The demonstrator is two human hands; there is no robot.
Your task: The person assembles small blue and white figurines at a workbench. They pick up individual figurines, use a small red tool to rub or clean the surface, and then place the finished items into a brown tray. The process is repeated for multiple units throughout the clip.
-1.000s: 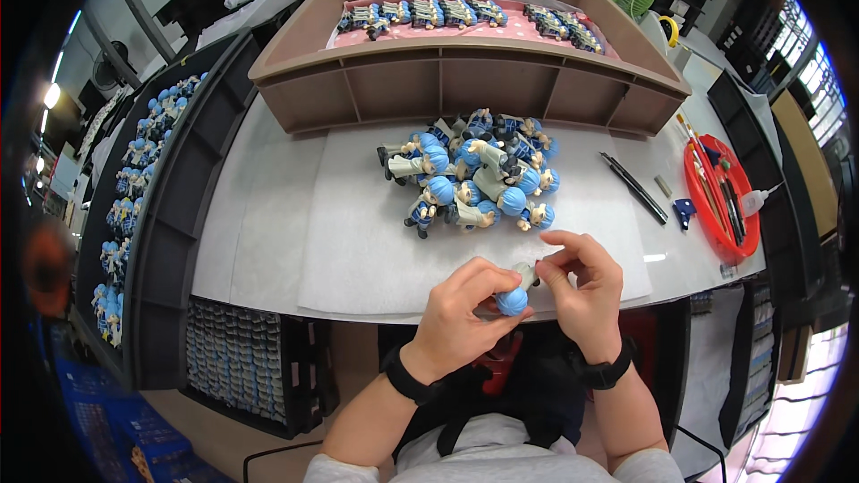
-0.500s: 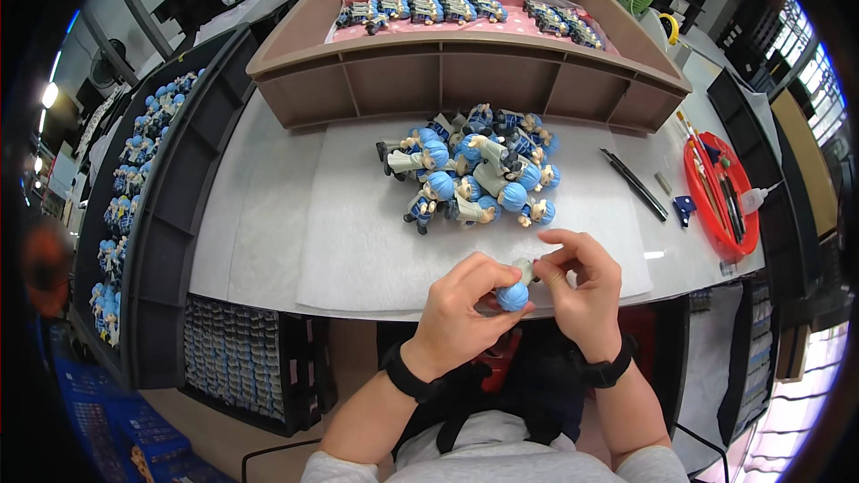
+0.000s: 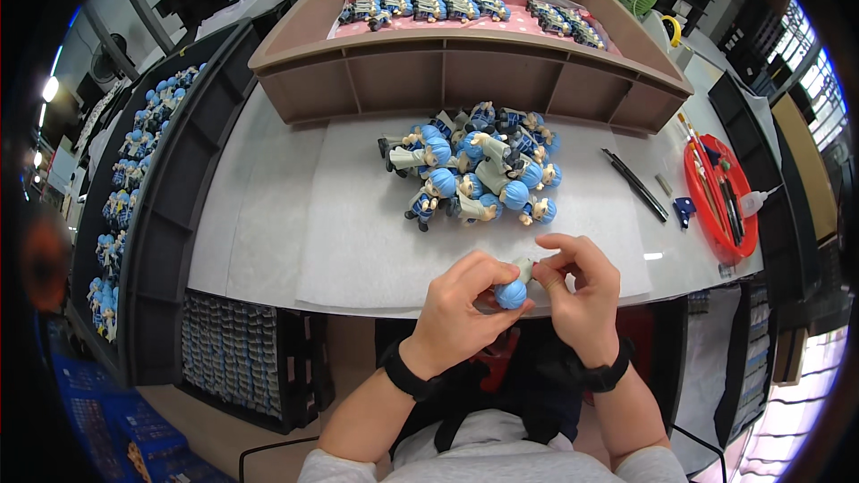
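A small blue-haired figurine [image 3: 511,294] with a pale coat is held just above the near edge of the table. My left hand [image 3: 465,300] is closed round its head and upper body. Against the figurine's other end, the thumb and fingertips of my right hand [image 3: 580,291] are drawn together; whether anything else sits between them is too small to tell. Beyond my hands, a heap of similar figurines [image 3: 490,174] lies on a white sheet [image 3: 358,250], some on their sides and some face down.
A brown bin [image 3: 394,80] with rows of figurines on pink lining stands behind the heap. To the right lie a black pen [image 3: 635,185], a blue clip [image 3: 684,209] and a red tray [image 3: 750,231] of brushes. A black crate [image 3: 165,277] of figurines borders the left.
Both hands stay almost in place, with the figurine still between them. The figurine has tilted or shifted very slightly in the fingers.
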